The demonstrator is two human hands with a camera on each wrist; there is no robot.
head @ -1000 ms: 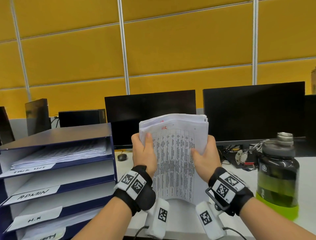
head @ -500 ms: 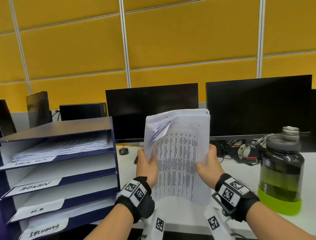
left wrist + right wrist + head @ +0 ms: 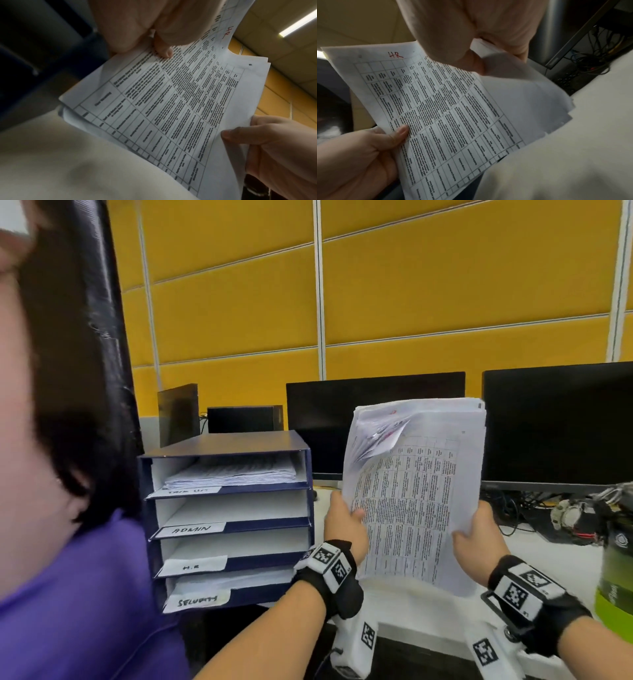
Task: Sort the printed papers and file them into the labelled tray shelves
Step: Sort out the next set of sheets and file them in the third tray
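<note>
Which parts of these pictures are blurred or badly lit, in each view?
Head view: a blurred person fills the left; tray labels stay legible. Left wrist view: the left hand is soft, a ceiling light glares. Right wrist view: dim, the paper stack is readable.

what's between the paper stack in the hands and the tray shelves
In the head view, only the left hand gripping the paper stack by its left edge; beyond it, bare white desk up to the tray shelves.
</note>
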